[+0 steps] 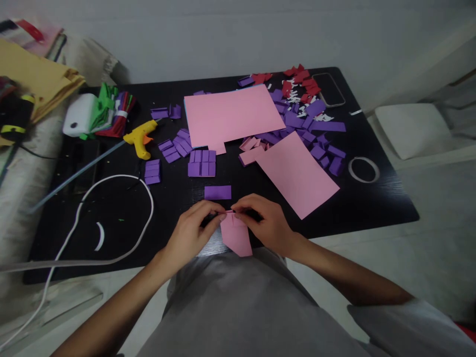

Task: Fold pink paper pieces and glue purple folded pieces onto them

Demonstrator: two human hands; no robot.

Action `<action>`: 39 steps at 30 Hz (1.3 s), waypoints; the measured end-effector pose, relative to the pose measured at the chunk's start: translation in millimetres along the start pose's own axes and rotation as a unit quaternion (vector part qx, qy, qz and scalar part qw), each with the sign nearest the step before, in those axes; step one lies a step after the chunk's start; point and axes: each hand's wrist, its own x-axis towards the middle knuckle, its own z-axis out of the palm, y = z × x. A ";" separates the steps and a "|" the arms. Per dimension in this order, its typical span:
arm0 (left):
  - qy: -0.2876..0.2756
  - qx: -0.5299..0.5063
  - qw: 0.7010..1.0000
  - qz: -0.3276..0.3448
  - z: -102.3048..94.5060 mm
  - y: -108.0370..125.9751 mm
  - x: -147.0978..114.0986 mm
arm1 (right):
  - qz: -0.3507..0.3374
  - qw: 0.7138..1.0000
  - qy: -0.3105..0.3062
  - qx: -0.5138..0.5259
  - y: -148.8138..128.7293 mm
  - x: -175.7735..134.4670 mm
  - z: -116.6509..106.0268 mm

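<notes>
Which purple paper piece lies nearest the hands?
The lone purple rectangle just beyond the left hand. The other purple pieces lie farther back, many joined in blocks or heaped together.

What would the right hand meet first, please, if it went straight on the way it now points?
Beyond the small pink paper it holds, the right hand would most likely meet the left hand, just across in that line, though depth is hard to judge.
</notes>
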 end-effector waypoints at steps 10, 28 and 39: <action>0.013 -0.153 0.988 0.018 -2.6 -3.2 9.9 | -0.157 0.985 0.064 0.000 -7.6 3.8 -7.2; 0.115 -0.077 0.985 0.107 -15.4 25.6 17.3 | 0.004 0.999 -0.019 0.034 -32.6 24.6 -17.6; 0.109 -0.231 0.964 -0.079 -10.3 29.9 17.0 | 0.085 0.993 0.049 0.065 -38.5 28.4 -5.3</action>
